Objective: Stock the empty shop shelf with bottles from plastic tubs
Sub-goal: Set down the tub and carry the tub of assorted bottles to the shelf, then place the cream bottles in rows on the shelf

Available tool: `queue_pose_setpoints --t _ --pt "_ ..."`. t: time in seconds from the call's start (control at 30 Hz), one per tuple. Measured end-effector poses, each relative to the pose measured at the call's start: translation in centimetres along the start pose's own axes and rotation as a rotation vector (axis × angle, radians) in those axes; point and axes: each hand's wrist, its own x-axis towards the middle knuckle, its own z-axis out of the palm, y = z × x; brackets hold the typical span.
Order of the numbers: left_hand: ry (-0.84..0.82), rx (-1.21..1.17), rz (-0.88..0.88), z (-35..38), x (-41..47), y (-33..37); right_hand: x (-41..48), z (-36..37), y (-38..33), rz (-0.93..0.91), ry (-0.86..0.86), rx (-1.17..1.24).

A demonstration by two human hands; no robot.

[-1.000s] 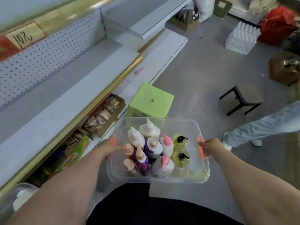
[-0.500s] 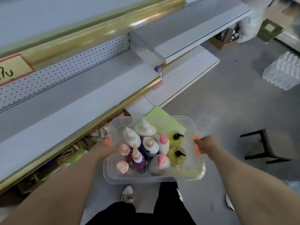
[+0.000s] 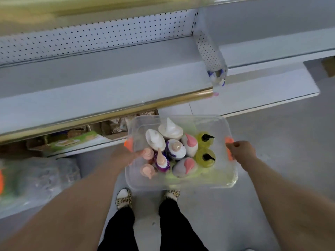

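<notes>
Between left hand point(image 3: 126, 155) and right hand point(image 3: 242, 151), each clasping one end, hung the tub point(image 3: 220, 179) of bottles point(image 3: 170, 131): carrying step; set-down near the shelf point(image 3: 90, 96) ahead seemed due.

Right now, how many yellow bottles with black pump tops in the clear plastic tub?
2. Both yellow bottles stand along the clear plastic tub's right side, near the right hand: one on the shelf side, one closer to the person. More may hide below.

Clear plastic tub point(image 3: 217, 178) of upright white, purple and yellow bottles point(image 3: 175, 149), near the bare grey shelf point(image 3: 90, 95).
</notes>
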Motion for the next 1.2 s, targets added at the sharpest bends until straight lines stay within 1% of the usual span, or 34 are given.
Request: queue_pose_setpoints --t 0.13,0.23,0.43,0.63,0.8,0.87,0.97,1.03,1.13,1.2 --pt "0.067 -0.07 -0.071 3.1 0.1 -0.1 3.8 -0.6 -0.8 -0.05 -0.004 -0.086" --pt "0.073 -0.133 -0.093 5.6 0.3 -1.4 5.8 0.3 -0.2 -0.064 -0.014 -0.131" --pt "0.087 -0.172 -0.102 5.3 0.1 -0.7 7.6 0.7 0.2 -0.075 0.005 -0.152" --pt "0.131 -0.154 -0.088 6.1 -0.4 -0.6 7.0 1.2 -0.6 -0.021 0.016 -0.241" --pt "0.151 -0.067 -0.057 5.7 -1.6 0.3 5.3 1.0 -2.5 0.024 -0.066 -0.292" --pt "0.144 -0.046 -0.024 5.1 -2.5 0.8 3.7 0.4 -3.8 0.007 -0.097 -0.319" --pt "0.194 -0.07 0.05 2.8 -4.3 1.6 0.7 -0.7 -6.9 -0.109 -0.096 -0.334" --pt "0.26 -0.032 0.123 0.3 -6.2 2.4 -2.1 -1.3 -9.5 -0.264 -0.069 -0.318" --pt "0.411 0.048 0.271 -4.5 -9.8 3.4 -7.0 -2.1 -13.8 -0.525 -0.01 -0.348" --pt "0.498 0.094 0.35 -8.0 -12.7 3.4 -11.0 -2.8 -17.1 -0.671 0.02 -0.327"
